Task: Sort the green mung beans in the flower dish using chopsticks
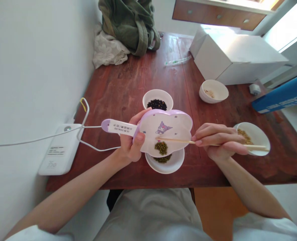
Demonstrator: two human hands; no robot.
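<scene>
My left hand (132,144) is closed round the neck of a cloud-shaped plate (173,124) with a lilac edge, a cartoon print and a labelled handle (120,128). A small heap of green beans (161,147), like mung beans, lies near the plate's lower edge. My right hand (219,139) grips pale chopsticks (178,141), their tips over the plate just above the beans. Partly under the plate stands a white bowl (169,169) with more green beans. Behind it, another white bowl (158,92) contains black beans; the plate hides its front.
At the right are a bowl (260,134) of yellowish beans and a bowl (220,92) with pale bits. A white box (214,57) and blue package (284,93) stand beyond. A power bank (60,150) with a cable (98,127) lies left; a green bag (128,23) sits behind.
</scene>
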